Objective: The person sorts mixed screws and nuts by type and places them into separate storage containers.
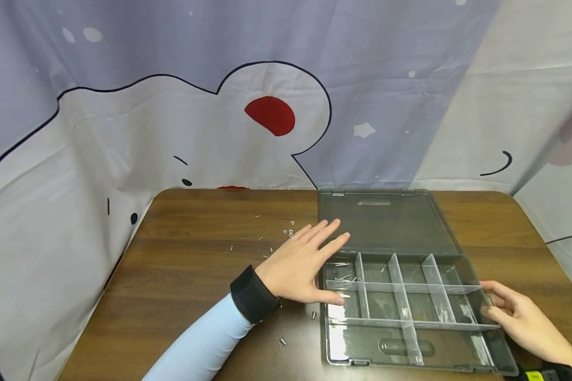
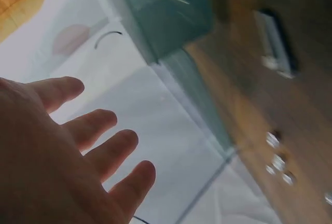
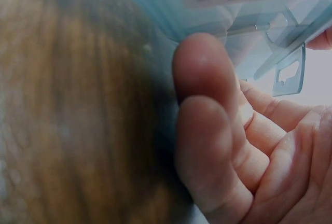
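Note:
A grey see-through compartment box (image 1: 383, 304) lies with its lid (image 1: 386, 222) folded back flat behind it. My left hand (image 1: 299, 263), fingers straight and spread, hovers around the box's left edge. It holds nothing; the left wrist view also shows the extended fingers (image 2: 111, 149). At the box's right side, my right hand (image 1: 524, 320) grips the wall, thumb on the outside. In the right wrist view, curled fingertips (image 3: 202, 68) sit against the underside of the box. Several small screws (image 1: 345, 278) lie in the back left compartment.
Loose on the wooden table (image 1: 181, 296) left of the box are several small nuts (image 1: 291, 233), a screw (image 1: 314, 315) and a pair of screws (image 1: 283, 342). Tiny pins or screws (image 1: 231, 248) are scattered farther left. A printed curtain (image 1: 195, 132) hangs behind the table.

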The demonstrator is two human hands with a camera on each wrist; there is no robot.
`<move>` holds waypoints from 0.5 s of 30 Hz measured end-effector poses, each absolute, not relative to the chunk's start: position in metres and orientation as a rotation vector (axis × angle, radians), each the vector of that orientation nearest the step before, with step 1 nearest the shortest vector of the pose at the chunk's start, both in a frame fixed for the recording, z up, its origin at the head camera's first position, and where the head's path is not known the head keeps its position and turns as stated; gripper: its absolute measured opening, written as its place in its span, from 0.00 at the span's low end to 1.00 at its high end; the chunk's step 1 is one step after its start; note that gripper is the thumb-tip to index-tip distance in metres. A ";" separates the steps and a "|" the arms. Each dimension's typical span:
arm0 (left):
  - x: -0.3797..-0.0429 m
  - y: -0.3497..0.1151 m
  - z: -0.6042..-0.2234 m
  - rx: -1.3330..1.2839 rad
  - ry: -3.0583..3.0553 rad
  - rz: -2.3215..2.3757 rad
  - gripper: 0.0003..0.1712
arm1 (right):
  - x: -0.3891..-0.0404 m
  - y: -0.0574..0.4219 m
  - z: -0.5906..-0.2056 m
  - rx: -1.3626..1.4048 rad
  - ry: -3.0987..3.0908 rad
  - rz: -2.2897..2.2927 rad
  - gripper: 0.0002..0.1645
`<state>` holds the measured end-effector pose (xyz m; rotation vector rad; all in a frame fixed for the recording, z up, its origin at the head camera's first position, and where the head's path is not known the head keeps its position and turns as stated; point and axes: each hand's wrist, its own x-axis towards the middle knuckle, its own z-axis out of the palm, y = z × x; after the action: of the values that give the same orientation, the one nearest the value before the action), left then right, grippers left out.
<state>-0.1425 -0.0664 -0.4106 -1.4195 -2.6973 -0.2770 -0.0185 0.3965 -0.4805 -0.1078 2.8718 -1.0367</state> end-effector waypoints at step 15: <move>-0.148 -0.110 -0.436 -1.335 -2.774 -0.324 0.54 | -0.020 0.396 -0.479 -0.084 2.899 -0.958 0.27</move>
<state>-0.1477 -0.1098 -0.4356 -1.3348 -2.7739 -0.3245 -0.0203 0.3964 -0.4785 -0.0837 2.8988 -0.9576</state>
